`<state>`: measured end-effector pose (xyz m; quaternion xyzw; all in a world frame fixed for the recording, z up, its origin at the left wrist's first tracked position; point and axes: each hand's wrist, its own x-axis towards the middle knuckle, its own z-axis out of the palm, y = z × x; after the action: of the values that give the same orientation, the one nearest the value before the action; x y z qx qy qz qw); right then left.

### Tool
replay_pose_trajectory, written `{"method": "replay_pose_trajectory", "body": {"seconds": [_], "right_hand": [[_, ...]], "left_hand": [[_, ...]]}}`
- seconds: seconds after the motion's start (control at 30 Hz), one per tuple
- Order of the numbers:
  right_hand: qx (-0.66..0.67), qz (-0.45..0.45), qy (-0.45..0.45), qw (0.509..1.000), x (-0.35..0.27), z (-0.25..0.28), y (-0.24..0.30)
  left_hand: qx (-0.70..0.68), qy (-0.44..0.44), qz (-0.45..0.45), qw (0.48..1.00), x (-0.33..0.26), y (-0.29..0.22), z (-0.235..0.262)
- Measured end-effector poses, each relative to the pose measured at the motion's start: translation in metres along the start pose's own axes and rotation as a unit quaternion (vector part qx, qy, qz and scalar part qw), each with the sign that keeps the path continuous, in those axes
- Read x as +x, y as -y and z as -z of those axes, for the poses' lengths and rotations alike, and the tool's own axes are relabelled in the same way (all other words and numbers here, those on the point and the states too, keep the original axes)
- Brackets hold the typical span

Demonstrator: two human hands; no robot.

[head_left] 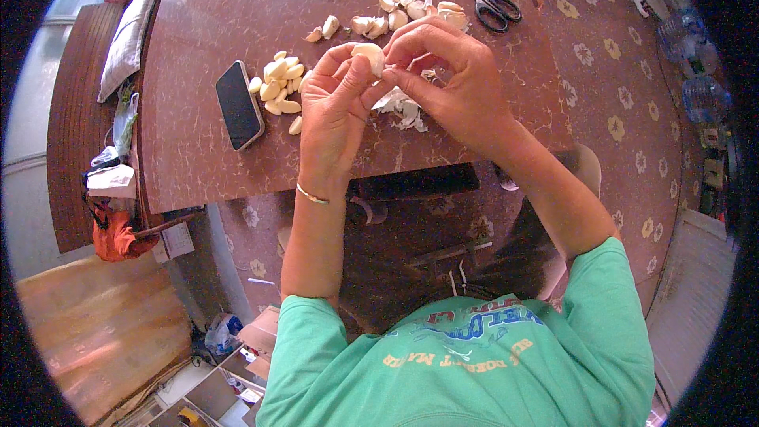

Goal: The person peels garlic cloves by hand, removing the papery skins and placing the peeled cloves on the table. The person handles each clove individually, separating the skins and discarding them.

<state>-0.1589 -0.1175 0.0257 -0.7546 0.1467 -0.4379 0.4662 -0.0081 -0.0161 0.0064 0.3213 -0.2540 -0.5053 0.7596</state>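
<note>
My left hand [332, 103] holds a garlic clove [368, 53] between thumb and fingers, above the table. Much of the clove's pale flesh is bare, with papery white skin on its lower right side. My right hand [455, 71] is closed in a pinch at that skin, thumb against forefinger. Peeled garlic cloves [277, 81] lie in a heap left of my left hand, with one apart nearer me. Unpeeled garlic cloves [415, 8] are scattered beyond my hands. Loose garlic skins [405, 113] lie below my right hand, which partly hides them.
Black-handled scissors [490, 8] lie at the far right of the reddish-brown table [237, 16]. A phone [239, 105] with a dark screen rests left of the peeled heap. Beyond the table's left edge is a wooden bench [87, 111] with a cushion [133, 39] and bags.
</note>
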Motion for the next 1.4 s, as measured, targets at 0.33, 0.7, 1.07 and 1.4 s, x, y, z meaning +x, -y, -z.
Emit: {"method": "replay_pose_trajectory", "body": {"seconds": [0.33,0.7,1.07,1.4], "right_hand": [[-0.007,0.018,-0.007,1.0,0.0,-0.001,-0.005],[0.006,-0.013,-0.001,1.0,0.001,0.001,-0.001],[0.027,-0.022,-0.015,0.999,0.0,-0.001,0.002],[0.019,-0.006,0.002,1.0,0.0,-0.002,-0.002]], "left_hand": [[-0.002,0.003,0.0,1.0,0.001,0.0,0.0],[0.024,-0.005,-0.003,1.0,-0.001,-0.001,-0.003],[0.028,-0.009,-0.011,1.0,-0.001,0.0,-0.003],[0.04,-0.025,-0.022,0.999,-0.001,0.0,-0.003]]}}
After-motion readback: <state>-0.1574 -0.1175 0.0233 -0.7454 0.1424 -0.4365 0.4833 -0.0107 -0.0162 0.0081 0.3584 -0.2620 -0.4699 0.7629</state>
